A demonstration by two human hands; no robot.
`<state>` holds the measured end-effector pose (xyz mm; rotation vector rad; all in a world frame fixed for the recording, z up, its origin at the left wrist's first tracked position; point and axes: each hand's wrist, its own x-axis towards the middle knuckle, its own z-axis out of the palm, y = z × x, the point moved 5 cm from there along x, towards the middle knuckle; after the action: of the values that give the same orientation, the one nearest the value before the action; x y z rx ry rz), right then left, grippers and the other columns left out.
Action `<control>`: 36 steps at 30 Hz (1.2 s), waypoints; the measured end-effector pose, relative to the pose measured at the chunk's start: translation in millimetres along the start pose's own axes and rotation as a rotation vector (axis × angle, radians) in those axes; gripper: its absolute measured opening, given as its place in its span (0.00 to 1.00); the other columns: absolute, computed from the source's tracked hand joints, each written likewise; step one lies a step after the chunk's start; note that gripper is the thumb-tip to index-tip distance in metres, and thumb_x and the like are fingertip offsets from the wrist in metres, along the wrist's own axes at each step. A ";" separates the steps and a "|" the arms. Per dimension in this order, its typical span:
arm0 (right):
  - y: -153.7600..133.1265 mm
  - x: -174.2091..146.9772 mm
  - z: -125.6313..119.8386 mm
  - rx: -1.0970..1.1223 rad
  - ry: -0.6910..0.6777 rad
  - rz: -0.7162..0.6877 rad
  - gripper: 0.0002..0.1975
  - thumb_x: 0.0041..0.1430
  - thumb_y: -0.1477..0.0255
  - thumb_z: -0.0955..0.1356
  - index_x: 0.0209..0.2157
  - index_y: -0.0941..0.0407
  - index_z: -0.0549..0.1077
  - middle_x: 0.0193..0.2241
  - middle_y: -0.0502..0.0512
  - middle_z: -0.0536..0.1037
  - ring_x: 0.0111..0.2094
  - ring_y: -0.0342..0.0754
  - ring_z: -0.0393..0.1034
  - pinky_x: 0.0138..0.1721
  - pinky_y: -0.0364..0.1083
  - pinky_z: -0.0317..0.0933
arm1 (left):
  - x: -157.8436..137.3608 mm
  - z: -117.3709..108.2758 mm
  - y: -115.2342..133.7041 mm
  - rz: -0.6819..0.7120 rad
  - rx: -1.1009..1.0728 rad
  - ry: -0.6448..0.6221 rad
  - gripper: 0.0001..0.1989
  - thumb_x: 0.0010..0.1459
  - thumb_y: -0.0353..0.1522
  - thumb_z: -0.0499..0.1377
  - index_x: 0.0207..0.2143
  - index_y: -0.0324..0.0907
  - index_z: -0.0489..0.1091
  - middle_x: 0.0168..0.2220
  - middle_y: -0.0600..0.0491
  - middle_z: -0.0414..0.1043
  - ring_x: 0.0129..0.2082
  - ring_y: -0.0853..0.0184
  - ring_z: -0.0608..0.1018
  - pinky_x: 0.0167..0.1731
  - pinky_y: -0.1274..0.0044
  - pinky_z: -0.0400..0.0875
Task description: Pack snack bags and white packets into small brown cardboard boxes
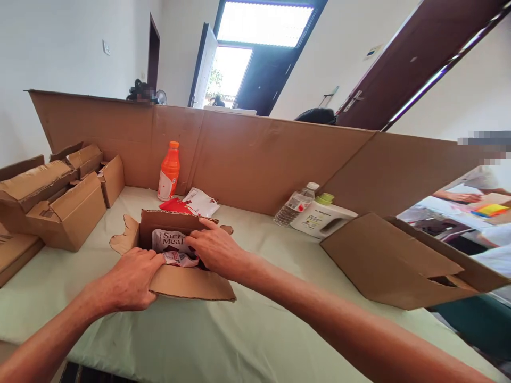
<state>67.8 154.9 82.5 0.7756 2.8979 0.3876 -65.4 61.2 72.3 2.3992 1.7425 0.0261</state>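
An open cardboard box (191,284) stands on the cloth with its flaps spread. Inside it a pale packet printed "Meal" (163,239) leans upright near the far wall, and a crumpled white-and-red packet (179,259) lies in front. My left hand (130,279) is closed over the box's near left edge, fingers by the crumpled packet. From the right, my right hand (217,244) reaches into the box. Its index finger stretches to the far rim, while the other fingers curl at the right edge of the "Meal" packet. The thumb is hidden.
Several cardboard boxes (72,213) sit at the left. Behind are an orange bottle (170,173) and red and white packets (195,202). A clear bottle (295,205), a white jug (319,218) and a larger box (391,260) stand right. A cardboard screen (255,154) borders the table.
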 end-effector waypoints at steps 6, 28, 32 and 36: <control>-6.7 -0.1 -20.6 -0.005 0.021 0.146 0.11 0.61 0.80 0.67 0.45 0.58 0.73 0.40 0.62 0.80 0.45 0.57 0.75 0.46 0.50 0.60 | 1.3 2.2 -0.6 0.016 -0.014 -0.007 0.21 0.46 0.27 0.60 0.45 0.37 0.72 0.46 0.42 0.76 0.46 0.49 0.77 0.48 0.60 0.71; 46.2 -59.6 -11.8 0.393 0.471 0.183 0.14 0.67 0.76 0.63 0.43 0.55 0.82 0.45 0.58 0.84 0.48 0.55 0.76 0.51 0.56 0.66 | -72.9 23.3 -47.7 -0.118 -0.169 0.841 0.31 0.64 0.41 0.58 0.67 0.51 0.53 0.73 0.43 0.44 0.69 0.45 0.60 0.62 0.49 0.63; 46.9 -47.0 -11.1 0.364 0.366 0.253 0.15 0.67 0.76 0.64 0.46 0.56 0.81 0.49 0.59 0.82 0.51 0.57 0.73 0.52 0.57 0.62 | -56.2 32.8 -54.2 -0.181 -0.292 0.827 0.26 0.62 0.45 0.59 0.61 0.50 0.62 0.66 0.43 0.60 0.66 0.45 0.66 0.59 0.52 0.68; 55.3 -39.1 -13.5 0.439 0.330 0.309 0.16 0.69 0.70 0.62 0.48 0.57 0.80 0.53 0.61 0.80 0.55 0.58 0.71 0.55 0.57 0.60 | -38.3 29.8 -48.0 -0.145 -0.397 0.831 0.16 0.63 0.42 0.58 0.52 0.49 0.69 0.61 0.47 0.70 0.60 0.54 0.74 0.58 0.60 0.71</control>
<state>125.4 178.6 112.4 1.3503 3.2188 -0.1212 -119.2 35.5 39.1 2.0710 1.9267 1.3719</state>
